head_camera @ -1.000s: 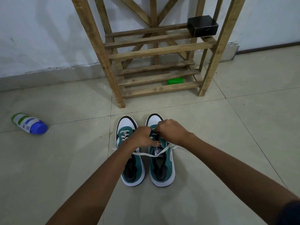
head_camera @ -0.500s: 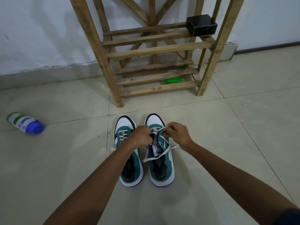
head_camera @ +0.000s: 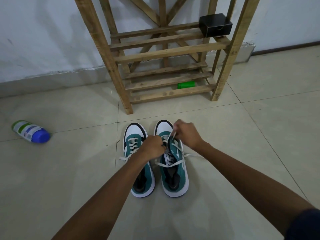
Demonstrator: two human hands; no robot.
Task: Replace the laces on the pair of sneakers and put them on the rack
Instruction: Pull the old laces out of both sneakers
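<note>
Head view, looking down at the floor. Right sneaker and left sneaker, teal and white, stand side by side on the pale tiled floor, toes toward the wall, just in front of the wooden rack. Neither is on the rack.

White lace on the right sneaker is partly threaded; loose lengths trail across the tongue and out over the floor on the right side. Left sneaker is laced through its lower eyelets, one free end lying out to its left.

Right hand is over the toe end of the right sneaker, fingers curled, pinching a strand of the lace and holding it taut up from the eyelets. Left hand is over the gap between the two sneakers, fingers curled in at the eyelet row of the right sneaker; it seems to pinch the lace there, though the contact itself is hidden by the knuckles.

Rack stands against the white wall. A black box sits at the right end of the upper slatted shelf. A green cylinder lies on its side on the lowest shelf. Well off to the left, a bottle with a blue cap lies on its side on the floor.
</note>
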